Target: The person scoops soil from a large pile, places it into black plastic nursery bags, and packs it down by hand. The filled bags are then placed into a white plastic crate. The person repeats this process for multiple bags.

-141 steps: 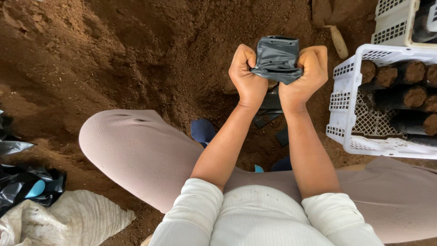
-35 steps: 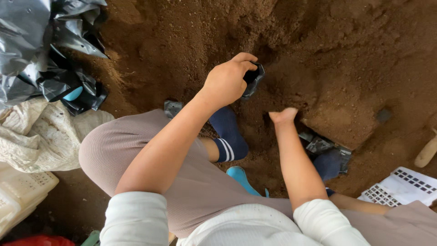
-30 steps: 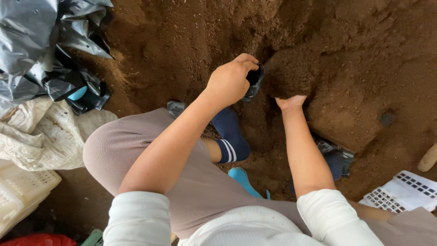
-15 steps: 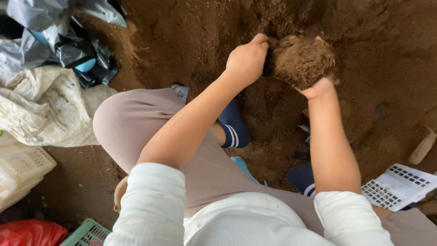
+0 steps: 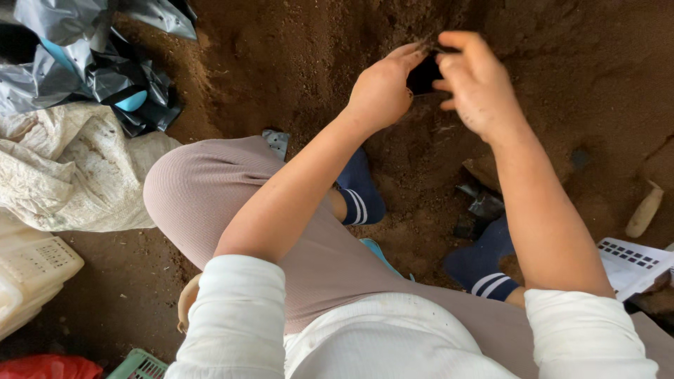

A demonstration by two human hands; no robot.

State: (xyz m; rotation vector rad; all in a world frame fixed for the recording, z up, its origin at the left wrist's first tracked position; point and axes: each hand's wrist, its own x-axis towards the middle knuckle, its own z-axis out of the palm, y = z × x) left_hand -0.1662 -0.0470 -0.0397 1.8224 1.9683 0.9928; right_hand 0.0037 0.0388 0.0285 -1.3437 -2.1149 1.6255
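My left hand (image 5: 382, 88) and my right hand (image 5: 477, 81) meet over a heap of brown soil (image 5: 562, 70) and both hold a small black plastic bag (image 5: 423, 73) between them. The bag shows only as a dark opening between the fingers. My left fingers pinch its near rim, while my soil-dusted right fingers curl over its other side. I sit on the ground with bent knees and blue striped socks (image 5: 361, 193) pointing toward the heap.
Crumpled black and grey plastic bags (image 5: 84, 70) and a dirty white sack (image 5: 63, 168) lie at the left. A white crate (image 5: 28, 274) stands at the lower left, another white crate's corner (image 5: 632, 260) at the right. A pale tool handle (image 5: 644, 210) lies on the soil.
My right hand scooped a clump of soil and lifted it to the bag. The clump is gone from the hand now, and both hands are closed on the bag's mouth.
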